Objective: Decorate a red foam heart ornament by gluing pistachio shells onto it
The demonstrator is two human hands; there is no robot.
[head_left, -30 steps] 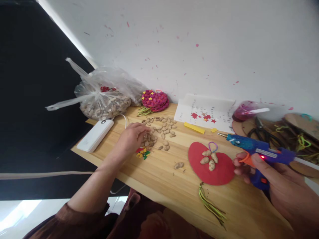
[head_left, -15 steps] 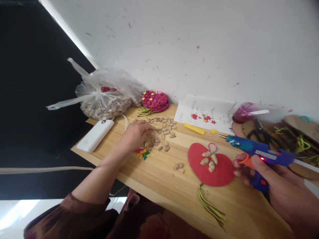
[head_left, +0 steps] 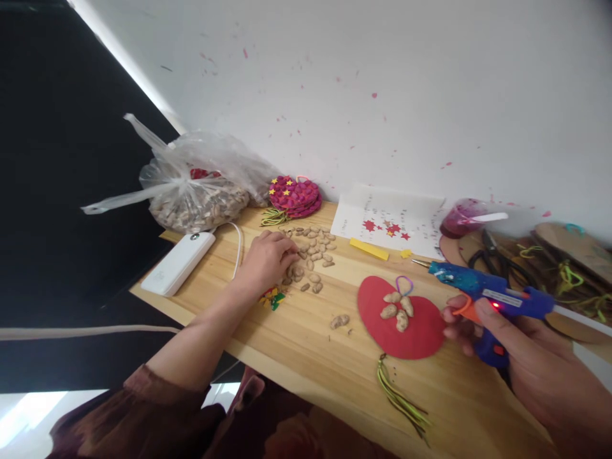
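My left hand (head_left: 266, 258) rests palm down on a scatter of peanut shells (head_left: 313, 245) on the wooden table (head_left: 306, 357), fingers curled among the shells; whether it grips one is hidden. My right hand (head_left: 521, 350) is closed round a blue glue gun (head_left: 482, 290) with a red light on, its nozzle pointing left above a red heart-shaped card (head_left: 411, 328). Three peanut shells (head_left: 396, 309) and a purple loop (head_left: 404, 284) sit on the card, with a green-yellow tassel (head_left: 399, 398) below it. A single peanut (head_left: 339, 320) lies between the hands.
A plastic bag of peanuts (head_left: 196, 191) stands at the back left, a white power bank (head_left: 174, 271) with a cable beside it. A finished pink disc with stars (head_left: 294, 193), a star sticker sheet (head_left: 392, 220), a yellow strip (head_left: 368, 248), a pink cup (head_left: 461, 217) and scissors (head_left: 492, 252) lie along the wall.
My left hand has slid a little to the right and further into the peanut shells. The right hand and glue gun have held their place over the red card.
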